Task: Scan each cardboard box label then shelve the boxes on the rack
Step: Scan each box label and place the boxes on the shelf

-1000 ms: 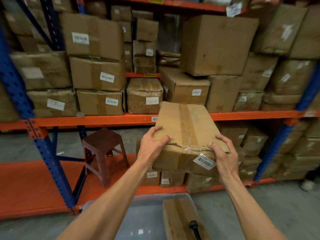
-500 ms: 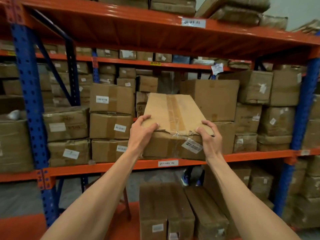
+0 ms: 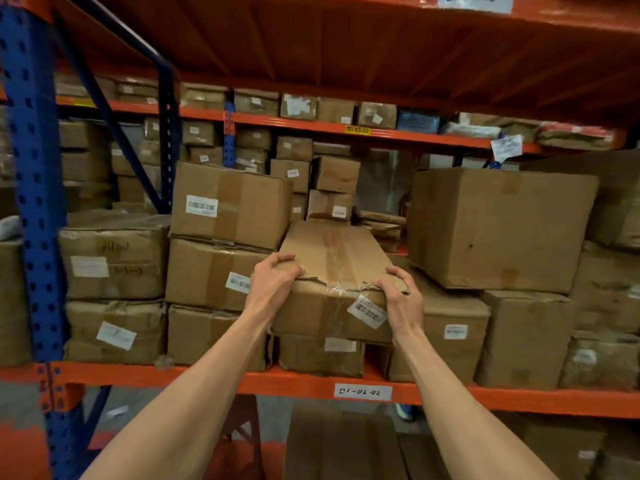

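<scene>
1. The rack (image 3: 311, 384) fills your view; its top beam and right end are cut off, and the boxes deep behind are too blurred to read.
2. The box (image 3: 332, 265) sits on the rack's middle shelf, atop a lower box (image 3: 320, 355) whose label is unreadable.
3. Your left hand (image 3: 273, 282) grips the box's near-left corner, fingers curled over the top.
4. Your right hand (image 3: 398, 292) grips the near-right corner, partly covering its tilted label (image 3: 366, 311).

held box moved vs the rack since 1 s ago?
Yes. The box went up and in: it was in front of the orange beam, and now sits above it among the shelved boxes, both hands gripping.
</scene>
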### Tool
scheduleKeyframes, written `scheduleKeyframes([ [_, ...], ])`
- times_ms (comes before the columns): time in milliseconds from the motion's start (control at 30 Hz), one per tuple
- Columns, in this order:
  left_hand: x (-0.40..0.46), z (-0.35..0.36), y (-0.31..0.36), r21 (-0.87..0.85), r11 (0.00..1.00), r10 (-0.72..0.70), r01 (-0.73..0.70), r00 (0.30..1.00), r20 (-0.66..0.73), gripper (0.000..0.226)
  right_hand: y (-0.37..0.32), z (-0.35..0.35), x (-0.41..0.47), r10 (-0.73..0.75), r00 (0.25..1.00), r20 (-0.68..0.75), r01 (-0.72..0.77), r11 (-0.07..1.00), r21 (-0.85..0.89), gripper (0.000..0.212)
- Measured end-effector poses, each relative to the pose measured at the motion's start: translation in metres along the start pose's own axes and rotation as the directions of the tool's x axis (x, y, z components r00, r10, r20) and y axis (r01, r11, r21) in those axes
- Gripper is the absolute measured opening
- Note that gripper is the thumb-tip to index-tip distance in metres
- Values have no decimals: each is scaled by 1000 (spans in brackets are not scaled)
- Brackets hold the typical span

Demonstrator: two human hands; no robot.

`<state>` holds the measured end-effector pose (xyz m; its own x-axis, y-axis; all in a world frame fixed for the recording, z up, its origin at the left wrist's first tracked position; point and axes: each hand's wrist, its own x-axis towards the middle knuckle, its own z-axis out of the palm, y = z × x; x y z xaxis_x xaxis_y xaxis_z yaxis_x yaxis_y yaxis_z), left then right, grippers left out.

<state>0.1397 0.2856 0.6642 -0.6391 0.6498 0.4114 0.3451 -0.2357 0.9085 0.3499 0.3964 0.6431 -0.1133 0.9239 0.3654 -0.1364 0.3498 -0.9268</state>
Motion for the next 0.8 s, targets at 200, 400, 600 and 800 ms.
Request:
scheduleKeyframes([
  [200,65,25,-72,118,992,-40,44,999,-36,29,72,38,67,47,998,30,-45,997,-64,37],
  [400,99,50,-98,466,883,183,-61,958,-221,43,87,58,119,44,997,57,-35,989,-141,39],
  [600,90,57,-123,891,341,705,-299,708,-32,39,111,50,124,-379,917,124,371,694,-617,68],
  [800,90,43,-155,818,92,603,-568,685,408,71,159,68,95,-588,713,381,624,286,-727,68],
])
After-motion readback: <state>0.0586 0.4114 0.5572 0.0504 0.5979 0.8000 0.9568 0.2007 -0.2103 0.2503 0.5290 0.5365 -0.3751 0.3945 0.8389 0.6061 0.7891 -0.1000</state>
